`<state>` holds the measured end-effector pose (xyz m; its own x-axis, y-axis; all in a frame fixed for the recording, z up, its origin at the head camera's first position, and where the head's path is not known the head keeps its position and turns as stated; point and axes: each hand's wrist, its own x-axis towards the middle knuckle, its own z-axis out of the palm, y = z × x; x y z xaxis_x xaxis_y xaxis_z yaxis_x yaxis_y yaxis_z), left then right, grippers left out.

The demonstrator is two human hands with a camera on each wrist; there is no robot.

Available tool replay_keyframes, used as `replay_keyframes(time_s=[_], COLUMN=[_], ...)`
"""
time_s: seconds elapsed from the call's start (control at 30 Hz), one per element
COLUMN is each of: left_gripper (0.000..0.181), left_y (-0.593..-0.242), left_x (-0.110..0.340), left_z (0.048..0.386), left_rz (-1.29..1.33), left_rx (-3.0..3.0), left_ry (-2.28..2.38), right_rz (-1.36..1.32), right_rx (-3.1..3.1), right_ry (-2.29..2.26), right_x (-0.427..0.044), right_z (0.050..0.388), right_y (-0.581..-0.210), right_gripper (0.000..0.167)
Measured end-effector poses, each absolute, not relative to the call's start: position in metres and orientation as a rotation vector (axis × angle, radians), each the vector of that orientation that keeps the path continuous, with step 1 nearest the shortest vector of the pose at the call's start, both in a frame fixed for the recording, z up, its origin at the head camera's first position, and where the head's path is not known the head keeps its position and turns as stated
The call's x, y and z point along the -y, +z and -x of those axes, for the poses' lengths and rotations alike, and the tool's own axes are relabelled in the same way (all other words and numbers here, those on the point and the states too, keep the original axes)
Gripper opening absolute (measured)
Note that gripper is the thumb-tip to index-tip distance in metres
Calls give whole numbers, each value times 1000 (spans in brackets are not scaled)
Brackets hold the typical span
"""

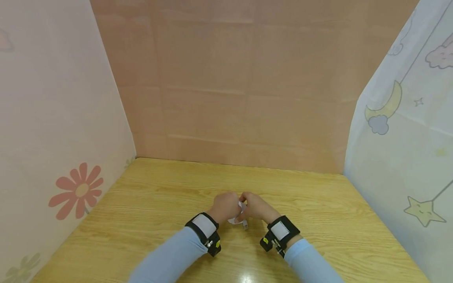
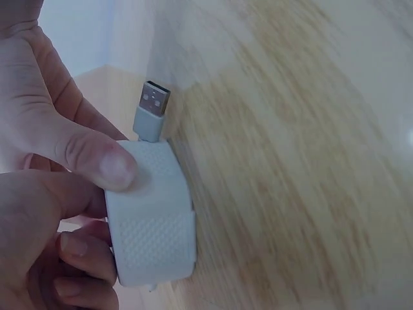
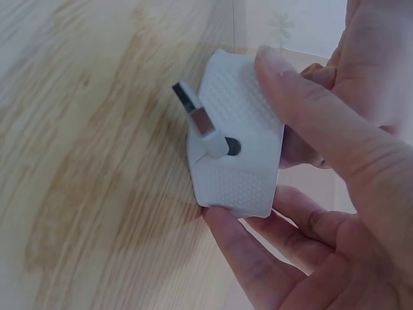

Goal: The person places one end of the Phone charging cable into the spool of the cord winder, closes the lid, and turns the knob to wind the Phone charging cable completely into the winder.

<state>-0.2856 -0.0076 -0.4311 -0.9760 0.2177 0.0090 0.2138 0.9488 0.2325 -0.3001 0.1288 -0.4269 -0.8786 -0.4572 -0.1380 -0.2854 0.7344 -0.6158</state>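
Between the two hands is a small white plastic case (image 2: 155,206) with bevelled ends and dimpled grip panels. A USB plug (image 3: 201,123) sticks out by a dark round spot on its face; it shows in all three views. My right hand (image 1: 260,207) grips the case, thumb laid across its face and fingers beneath its lower edge in the right wrist view. My left hand (image 1: 225,205) holds the opposite side with curled fingers (image 2: 87,255); its thumb is hidden. The head view shows only bits of white between the hands.
A wood-grain table (image 1: 166,188) lies under both hands. A brown panel (image 1: 230,86) stands at the back. White printed sheets close off the left side (image 1: 53,118) and the right side (image 1: 396,157). Each wrist wears a black strap with a small camera.
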Motion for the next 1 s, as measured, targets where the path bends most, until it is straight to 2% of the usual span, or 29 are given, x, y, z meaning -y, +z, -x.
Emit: replay_keyframes(time_s=[0.4,0.73,1.0], left_gripper=[27,26,16], left_y=[-428,-430,-432], left_x=[1,-4,-8], left_z=[280,278,277], left_rz=[-262,-364,-283], left_rx=[-3072,-3123,-3156], left_ry=[334,61,90], right_rz=[558,549,568], right_rx=[-2678,-2681,-2694], right_ry=[-835,-845,-837], right_x=[-128,-127,-126], right_z=[300,299,299], right_y=[-427,-426,-424], right_gripper=[59,60,58])
